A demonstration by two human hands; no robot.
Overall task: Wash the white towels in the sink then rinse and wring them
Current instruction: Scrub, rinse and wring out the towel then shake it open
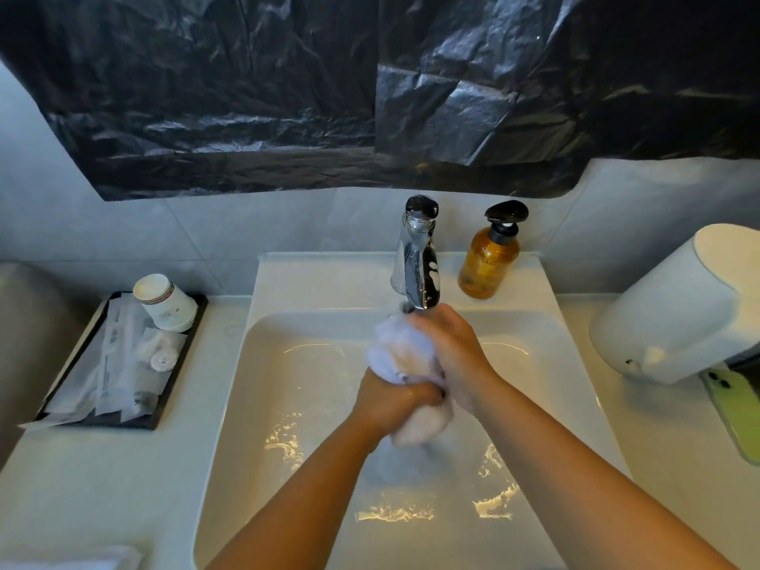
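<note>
Both hands, left hand (395,399) and right hand (448,347), grip the white towel (397,351) tight under the faucet (417,257), seemingly wringing; next, probably a harder twist.

Tap (416,257) behind sink (288,364), bottle (489,257) just right of it; tray (172,405) far left, holding cups (166,300); phone (736,409) far right.

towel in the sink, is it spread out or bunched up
Bunched up. The towel is a crumpled wad over the sink, under the tap, gripped at its lower end by the left hand and above by the right hand.
</note>
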